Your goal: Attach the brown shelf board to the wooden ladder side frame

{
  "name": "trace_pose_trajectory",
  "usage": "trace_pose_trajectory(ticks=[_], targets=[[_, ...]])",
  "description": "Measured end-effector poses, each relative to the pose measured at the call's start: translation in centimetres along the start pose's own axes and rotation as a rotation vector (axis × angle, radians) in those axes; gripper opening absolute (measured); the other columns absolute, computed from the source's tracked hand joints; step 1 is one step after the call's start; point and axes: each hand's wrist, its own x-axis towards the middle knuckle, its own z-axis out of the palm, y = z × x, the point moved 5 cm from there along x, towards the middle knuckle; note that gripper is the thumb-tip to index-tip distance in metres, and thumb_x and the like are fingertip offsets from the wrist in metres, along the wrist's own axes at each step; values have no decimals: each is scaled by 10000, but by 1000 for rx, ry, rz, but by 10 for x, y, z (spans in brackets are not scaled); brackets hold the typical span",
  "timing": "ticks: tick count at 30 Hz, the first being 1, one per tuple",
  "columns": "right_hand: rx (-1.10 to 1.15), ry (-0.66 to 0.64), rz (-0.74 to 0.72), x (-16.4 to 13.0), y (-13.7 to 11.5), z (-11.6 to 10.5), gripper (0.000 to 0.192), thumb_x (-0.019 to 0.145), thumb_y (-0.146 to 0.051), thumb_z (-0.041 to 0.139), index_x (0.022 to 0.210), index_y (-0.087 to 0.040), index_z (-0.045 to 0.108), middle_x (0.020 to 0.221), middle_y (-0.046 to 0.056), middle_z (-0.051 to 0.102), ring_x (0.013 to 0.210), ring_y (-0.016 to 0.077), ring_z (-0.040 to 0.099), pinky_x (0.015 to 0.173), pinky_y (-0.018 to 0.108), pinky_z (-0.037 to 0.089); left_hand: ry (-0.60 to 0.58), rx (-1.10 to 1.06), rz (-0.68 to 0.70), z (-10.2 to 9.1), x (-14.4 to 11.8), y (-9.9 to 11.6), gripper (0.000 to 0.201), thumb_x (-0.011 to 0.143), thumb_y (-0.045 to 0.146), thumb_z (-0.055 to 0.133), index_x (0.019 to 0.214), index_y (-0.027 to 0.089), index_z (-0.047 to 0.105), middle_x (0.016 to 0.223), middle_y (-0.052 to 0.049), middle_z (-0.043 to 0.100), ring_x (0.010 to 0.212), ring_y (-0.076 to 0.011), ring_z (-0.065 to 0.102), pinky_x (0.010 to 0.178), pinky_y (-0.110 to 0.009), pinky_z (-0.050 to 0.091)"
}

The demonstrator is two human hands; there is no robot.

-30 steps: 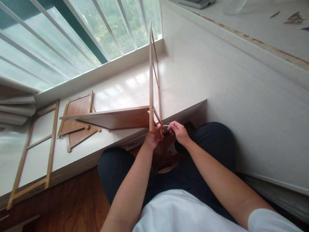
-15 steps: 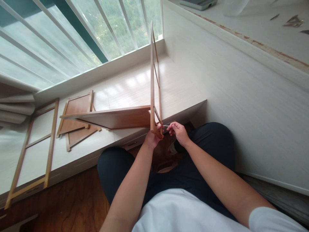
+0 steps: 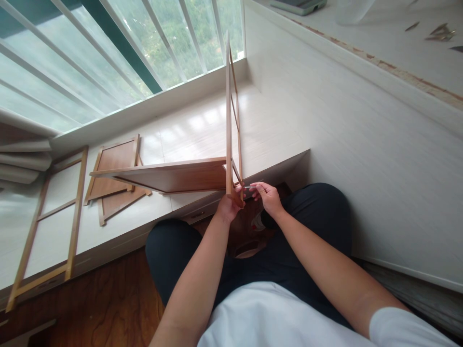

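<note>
An upright wooden frame (image 3: 229, 111) stands on the white ledge, its near end reaching past the ledge's front edge. My left hand (image 3: 230, 205) is closed around that near lower end. A brown wooden panel (image 3: 177, 177) meets the frame from the left, close to my left hand. Just right of the frame, my right hand (image 3: 266, 197) pinches a thin metal rod (image 3: 249, 187), like a hex key. The rod points left at the frame's outer side; its tip is too small to make out.
On the ledge (image 3: 195, 125) at left lie two more wooden panels (image 3: 117, 161), partly overlapping, and a ladder-like wooden frame (image 3: 77, 212). A white side wall (image 3: 325, 125) rises at right. Its top holds small metal pieces (image 3: 441, 33) and a flat dark device (image 3: 298, 6).
The fingers of my right hand have shifted slightly on the thin rod. My left hand, the frame and the panels stay where they were.
</note>
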Motion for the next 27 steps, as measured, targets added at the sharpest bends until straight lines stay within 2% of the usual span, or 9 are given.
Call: trace_pose_trajectory(ticks=[3,7,11,14,21,27], targets=[[-12,2,32,1,1,0,427,854,-591,642,903,-172,711,796,51,697,629,119,586,523,226,464,1,-1,-1,0,0,0,206,824,196,749,1027,157,736,804,-26,741,599,-102,637,505,-209,467],[25,-49,141,4,4,1,408,835,-569,625,741,-172,610,638,19,620,529,106,541,479,222,423,3,1,-2,0,0,0,201,827,197,747,1025,162,733,790,-24,736,598,-98,633,506,-198,464],[79,-134,248,6,5,4,350,816,-503,581,677,-190,505,587,12,596,484,112,531,474,238,429,3,7,2,0,0,0,212,818,195,760,1027,166,738,797,-21,735,603,-100,639,496,-195,462],[86,-154,268,7,2,4,319,804,-459,564,651,-195,469,571,8,585,475,105,518,477,234,423,3,9,5,1,0,1,212,820,191,754,1031,168,745,808,-20,740,612,-106,644,487,-204,462],[-35,-86,175,14,-5,-5,335,847,-441,519,620,-205,443,575,10,587,476,105,505,471,232,397,9,13,7,2,-2,2,196,826,187,744,1021,169,744,856,-23,759,613,-97,642,480,-194,457],[-275,-101,-23,11,-15,-10,412,942,-485,534,649,-197,562,627,10,613,560,115,528,584,249,417,14,14,7,1,-1,2,216,823,191,752,1038,165,741,835,-26,754,601,-93,641,483,-185,458]])
